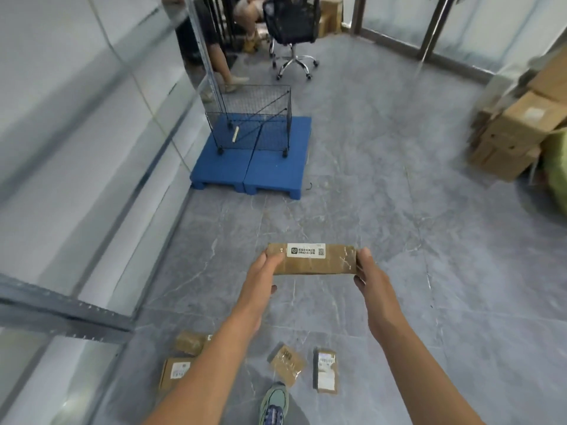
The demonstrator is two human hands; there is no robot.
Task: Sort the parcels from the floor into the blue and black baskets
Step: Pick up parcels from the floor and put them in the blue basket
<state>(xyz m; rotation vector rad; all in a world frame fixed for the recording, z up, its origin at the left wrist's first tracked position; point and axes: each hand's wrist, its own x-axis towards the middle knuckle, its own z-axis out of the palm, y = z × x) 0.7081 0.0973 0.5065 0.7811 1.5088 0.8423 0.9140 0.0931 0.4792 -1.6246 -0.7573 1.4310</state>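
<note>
Parcel in hand: flat brown parcel (311, 259), up off the floor (399, 210) and out in front of me, long side across, white label facing up.
Left hand: my left hand (264, 271) grips the left end, fingers curled over the top face near the label.
Right hand: my right hand (368, 268) clamps the right end, fingers wrapped round the short edge where the tape shines.
Feel of it: looks light and fairly stiff to me, thin cardboard, lying level between two end grips without sagging.
Slippery bits: glossy tape across the right part, so I'd trust bare cardboard more than tape.
Best hold: both short ends, as now; one hand across the middle would probably do too.
Fragile: cannot tell what's inside, so I'd set it in, not sling it.
Black basket: black basket (257, 99), wire mesh, straight ahead on the blue pallet (270, 173), well apart from me.
Blue basket: not in view, so I cannot say where it stands.
Left to sort: four parcels by my feet: carton (176, 371), small one (190, 342) just beyond it, crumpled packet (287, 365), labelled box (325, 371).
Foot: my shoe (274, 403) just beside the crumpled packet, mind the step.
</note>
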